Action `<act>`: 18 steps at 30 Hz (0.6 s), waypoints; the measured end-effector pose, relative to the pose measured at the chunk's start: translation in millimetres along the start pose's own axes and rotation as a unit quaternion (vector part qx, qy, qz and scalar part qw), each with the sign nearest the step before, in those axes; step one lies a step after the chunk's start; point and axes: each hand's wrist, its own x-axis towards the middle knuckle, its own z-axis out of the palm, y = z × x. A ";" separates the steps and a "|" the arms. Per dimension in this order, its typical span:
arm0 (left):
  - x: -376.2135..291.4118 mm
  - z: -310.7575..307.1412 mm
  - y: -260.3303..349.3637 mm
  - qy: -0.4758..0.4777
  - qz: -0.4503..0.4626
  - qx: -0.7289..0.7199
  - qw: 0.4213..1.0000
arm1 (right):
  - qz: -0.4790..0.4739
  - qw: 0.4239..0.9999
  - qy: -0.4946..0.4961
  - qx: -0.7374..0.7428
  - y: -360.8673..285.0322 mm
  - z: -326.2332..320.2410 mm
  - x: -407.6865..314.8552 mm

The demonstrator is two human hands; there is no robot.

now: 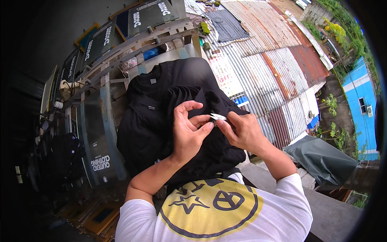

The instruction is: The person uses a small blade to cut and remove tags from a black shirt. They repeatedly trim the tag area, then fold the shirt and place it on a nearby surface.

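Note:
Black T-shirts lie in a pile before me, several of their folded edges bunched near the middle. Small thread snips with bright blades are held in my right hand, over the right part of the pile, blades pointing left. My left hand is just left of the blade tips, its thumb and a finger close to them and its index finger curved above. Whether a thread or a bit of cloth is between those fingertips is too small to tell.
Screen-printing frames with lettering stand along a metal rack at the upper left. A printed dark panel is left of the pile. Corrugated roofs lie beyond on the right, with a dark tarp at lower right.

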 end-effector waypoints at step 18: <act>-2.3 -10.9 -8.2 0.000 0.005 -0.040 0.999 | 0.207 0.790 -0.049 0.575 20.9 15.0 -0.3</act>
